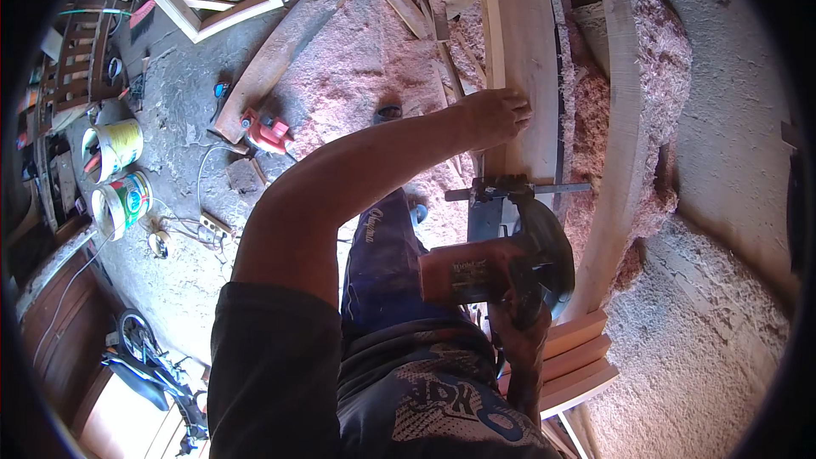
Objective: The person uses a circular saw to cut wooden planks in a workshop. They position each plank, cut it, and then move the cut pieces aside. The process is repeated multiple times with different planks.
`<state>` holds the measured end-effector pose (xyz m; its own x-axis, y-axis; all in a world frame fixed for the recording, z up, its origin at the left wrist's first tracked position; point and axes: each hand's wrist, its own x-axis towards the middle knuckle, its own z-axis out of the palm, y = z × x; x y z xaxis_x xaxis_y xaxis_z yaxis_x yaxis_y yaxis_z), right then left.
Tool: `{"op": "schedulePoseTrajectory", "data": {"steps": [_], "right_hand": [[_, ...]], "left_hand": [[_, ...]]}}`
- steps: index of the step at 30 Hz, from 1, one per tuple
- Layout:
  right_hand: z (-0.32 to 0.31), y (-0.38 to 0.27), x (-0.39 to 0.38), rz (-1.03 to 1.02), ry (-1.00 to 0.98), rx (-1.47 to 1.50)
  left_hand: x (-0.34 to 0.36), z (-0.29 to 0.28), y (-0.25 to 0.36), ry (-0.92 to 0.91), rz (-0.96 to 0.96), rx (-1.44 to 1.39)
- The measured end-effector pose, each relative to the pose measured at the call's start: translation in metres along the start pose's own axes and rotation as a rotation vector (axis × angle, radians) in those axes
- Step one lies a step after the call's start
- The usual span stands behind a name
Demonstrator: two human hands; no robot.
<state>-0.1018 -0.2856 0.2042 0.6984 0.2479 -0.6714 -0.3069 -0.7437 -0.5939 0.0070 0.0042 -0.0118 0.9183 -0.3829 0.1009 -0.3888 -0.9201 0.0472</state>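
My right hand (pixel 520 327) is closed around the rear handle of a red and black circular saw (pixel 467 270). The saw sits at the near end of a long pale wooden board (pixel 529 42), its base plate and a metal cross bar (pixel 561 188) over the wood. Further up the same board, my left hand (pixel 497 117) lies across the left edge with fingers curled on the top face; its thumb is hidden. A narrow raised strip of wood runs along that left edge. The saw's blade is mostly hidden by its dark guard.
A curved plank (pixel 625 119) lies to the right amid heaps of shavings (pixel 667 68). Stacked timber (pixel 565 348) stands close by my right arm. On the floor at left are a red power tool (pixel 268 132), two buckets (pixel 123 202), cables, a long plank (pixel 280 59) and wooden frames (pixel 197 30).
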Motion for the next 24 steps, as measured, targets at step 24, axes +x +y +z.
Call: {"op": "schedulePoseTrajectory", "data": {"steps": [24], "right_hand": [[0.013, -0.062, 0.058, -0.284, -0.09, -0.072]], "left_hand": [[-0.135, -0.066, 0.184, 0.629, -1.499, -1.509]]}}
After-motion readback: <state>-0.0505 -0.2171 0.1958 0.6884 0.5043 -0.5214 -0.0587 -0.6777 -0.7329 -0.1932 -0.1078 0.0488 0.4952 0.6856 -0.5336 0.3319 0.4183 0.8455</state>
